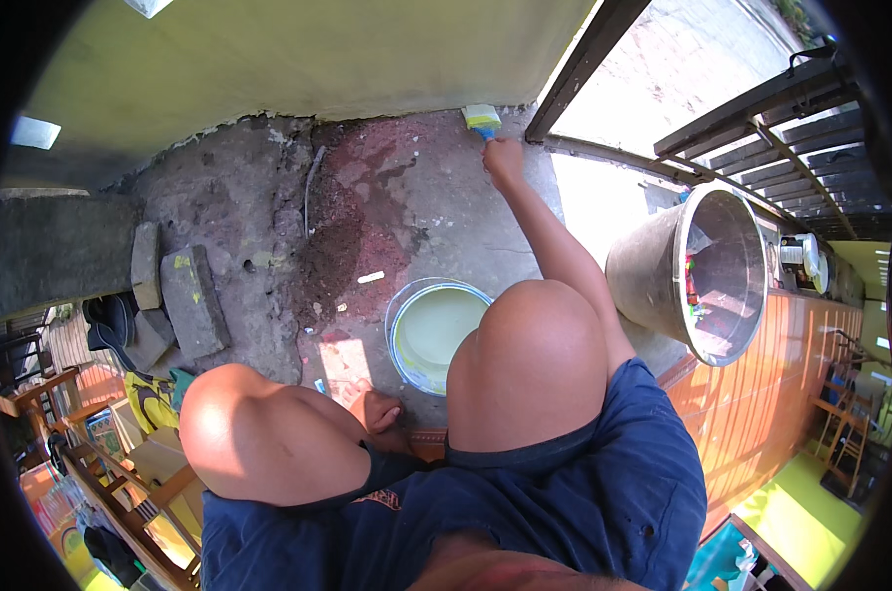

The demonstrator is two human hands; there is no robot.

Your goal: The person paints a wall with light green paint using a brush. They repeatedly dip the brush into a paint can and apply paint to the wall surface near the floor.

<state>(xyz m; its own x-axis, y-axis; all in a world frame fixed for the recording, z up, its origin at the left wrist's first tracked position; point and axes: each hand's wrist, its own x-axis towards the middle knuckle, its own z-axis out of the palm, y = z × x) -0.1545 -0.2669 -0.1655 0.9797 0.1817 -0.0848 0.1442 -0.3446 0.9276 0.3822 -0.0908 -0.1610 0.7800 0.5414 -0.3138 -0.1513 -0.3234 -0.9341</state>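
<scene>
My right hand [503, 161] reaches far forward, closed around the blue handle of a paintbrush [481, 118]. Pale yellow-green paint coats its wide bristles, which are at the foot of the yellow-green wall [328, 59], by the floor. Whether the bristles touch the wall is hard to tell. Between my knees stands a round paint bucket [438, 332] of pale green paint, its wire handle tipped to the far side. My right knee hides part of the bucket. My left hand is out of view.
A large grey plastic bin [645, 273] with litter inside stands on the right, near a dark metal gate [778, 125]. Stone blocks [193, 299] lie on the left of the rough concrete floor [461, 229]. Wooden furniture [114, 495] is behind on the left.
</scene>
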